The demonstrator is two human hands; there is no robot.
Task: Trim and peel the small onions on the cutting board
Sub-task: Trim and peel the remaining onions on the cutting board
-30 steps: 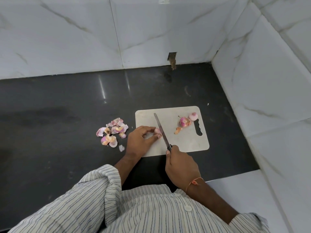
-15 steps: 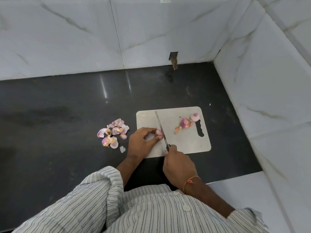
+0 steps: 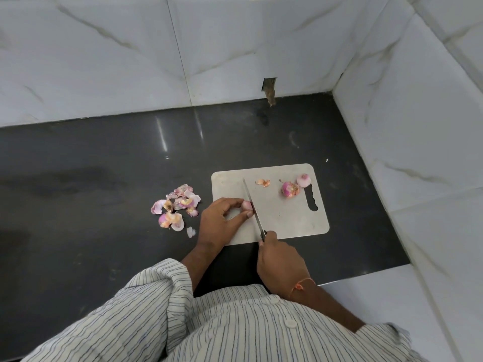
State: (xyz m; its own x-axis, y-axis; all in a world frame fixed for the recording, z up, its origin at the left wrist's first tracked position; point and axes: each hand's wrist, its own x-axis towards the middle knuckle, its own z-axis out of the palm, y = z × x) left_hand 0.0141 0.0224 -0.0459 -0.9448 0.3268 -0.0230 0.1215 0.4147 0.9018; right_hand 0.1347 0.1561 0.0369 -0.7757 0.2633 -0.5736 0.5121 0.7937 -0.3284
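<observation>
A pale cutting board [image 3: 287,218] lies on the dark counter. My left hand [image 3: 222,220] pinches a small pink onion [image 3: 247,205] between thumb and fingertips at the board's left edge. My right hand [image 3: 279,262] grips the handle of a knife [image 3: 252,205], whose blade lies against the right side of that onion. An unpeeled onion [image 3: 289,189] and a peeled one [image 3: 303,180] lie at the board's far right, with a small skin scrap [image 3: 262,182] to their left.
A heap of pink onion peels [image 3: 177,205] lies on the dark counter [image 3: 104,178] left of the board. White marble walls [image 3: 405,113] close in behind and on the right. A striped sleeve fills the bottom of the view.
The skin scrap has shifted from near the knife to farther back on the board. Both hands and the knife stay at the held onion.
</observation>
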